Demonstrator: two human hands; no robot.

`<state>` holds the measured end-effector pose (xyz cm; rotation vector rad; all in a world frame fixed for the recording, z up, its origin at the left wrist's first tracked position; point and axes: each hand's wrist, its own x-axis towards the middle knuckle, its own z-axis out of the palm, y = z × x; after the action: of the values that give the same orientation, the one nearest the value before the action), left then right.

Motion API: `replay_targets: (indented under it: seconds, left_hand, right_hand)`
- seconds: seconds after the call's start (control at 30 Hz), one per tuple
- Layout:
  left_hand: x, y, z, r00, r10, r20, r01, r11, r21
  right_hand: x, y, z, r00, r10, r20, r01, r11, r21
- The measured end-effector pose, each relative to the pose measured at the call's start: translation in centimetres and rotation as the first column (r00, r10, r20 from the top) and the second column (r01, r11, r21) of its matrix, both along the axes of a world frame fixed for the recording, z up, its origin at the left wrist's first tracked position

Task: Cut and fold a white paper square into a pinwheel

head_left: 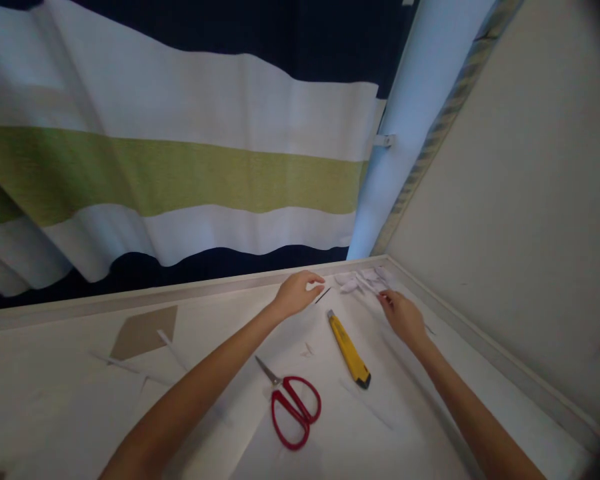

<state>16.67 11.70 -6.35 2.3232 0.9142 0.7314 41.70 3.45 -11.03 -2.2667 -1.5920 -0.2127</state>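
Observation:
Both arms reach forward over a white surface (70, 407). My left hand (298, 292) is curled, thumb and fingers pinched near a thin dark sliver (323, 295); what it holds is too small to name. My right hand (403, 316) lies palm down with its fingertips at a heap of small white paper scraps (363, 280) in the far corner. Between the hands lies a yellow utility knife (349, 348). Red-handled scissors (293, 404) rest nearer me, beside my left forearm.
A brown cardboard piece (143, 333) and thin white paper strips (173, 348) lie at the left. A raised rim (505, 363) borders the surface at the back and right. A striped curtain (180, 173) hangs behind; a beige wall (530, 187) stands at right.

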Motion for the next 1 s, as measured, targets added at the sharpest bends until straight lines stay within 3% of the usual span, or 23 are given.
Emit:
replay_targets:
  seconds: [0.2, 0.4, 0.53, 0.7, 0.87, 1.0]
  left_hand:
    - [9.7, 4.9, -1.9, 0.992, 0.017, -0.128, -0.023, 0.998, -0.053]
    - [12.9, 5.8, -1.8, 0.995, -0.030, -0.094, 0.017, 0.990, -0.137]
    - [11.7, 3.7, -0.5, 0.991, -0.125, 0.040, 0.130, 0.969, -0.211]
    - [8.1, -2.3, 1.1, 0.940, -0.206, 0.271, 0.291, 0.900, -0.325]
    - [4.9, -6.7, 1.8, 0.864, -0.111, 0.492, 0.330, 0.862, -0.385]
    - [2.0, -7.4, 2.3, 0.811, 0.037, 0.584, 0.267, 0.864, -0.426]
  right_hand:
    - [1.4, -3.6, -2.1, 0.993, 0.083, -0.082, -0.085, 0.996, -0.014]
    - [1.8, -4.8, -2.9, 0.966, 0.153, -0.206, -0.141, 0.987, 0.073]
    - [1.3, -5.6, -1.0, 0.892, 0.278, -0.356, -0.231, 0.958, 0.171]
    - [-1.8, -6.7, 2.0, 0.712, 0.455, -0.535, -0.345, 0.890, 0.297]
    - [-7.0, -7.0, 3.1, 0.552, 0.562, -0.616, -0.434, 0.824, 0.363]
    - [-8.2, -5.3, 3.8, 0.564, 0.588, -0.580, -0.486, 0.804, 0.343]
